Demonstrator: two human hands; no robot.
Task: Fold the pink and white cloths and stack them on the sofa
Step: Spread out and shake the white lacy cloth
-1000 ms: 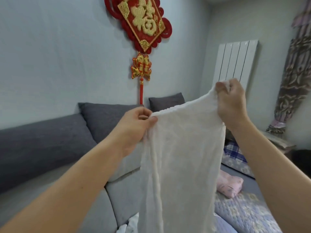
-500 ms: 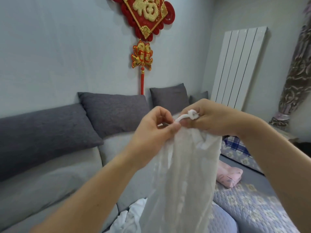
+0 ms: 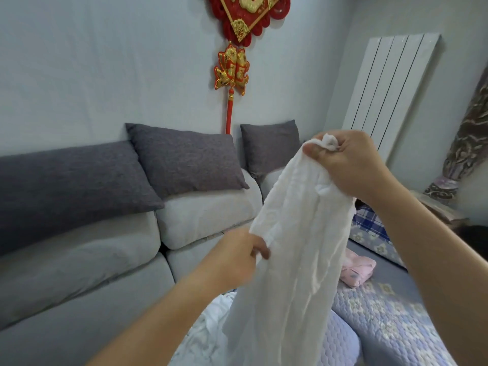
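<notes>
The white cloth (image 3: pixel 295 249) hangs in the air above the sofa (image 3: pixel 105 260), thin enough that light comes through it, doubled lengthwise and creased with soft vertical wrinkles. The right hand (image 3: pixel 351 165) grips its bunched top corners high above the sofa seat, thumb across the fabric and a small tuft poking out above the curled fingers. The left hand (image 3: pixel 237 256) is lower, closer to the sofa's grey back cushions, pinching the cloth's left edge partway down. The lower end of the cloth runs out of view at the bottom. A pink cloth (image 3: pixel 357 270), folded into a small bundle, lies on the quilted cover (image 3: pixel 383 313) of the sofa's seat, to the right of the hanging cloth. More crumpled white fabric (image 3: pixel 211 328) lies on the seat beneath the hands.
</notes>
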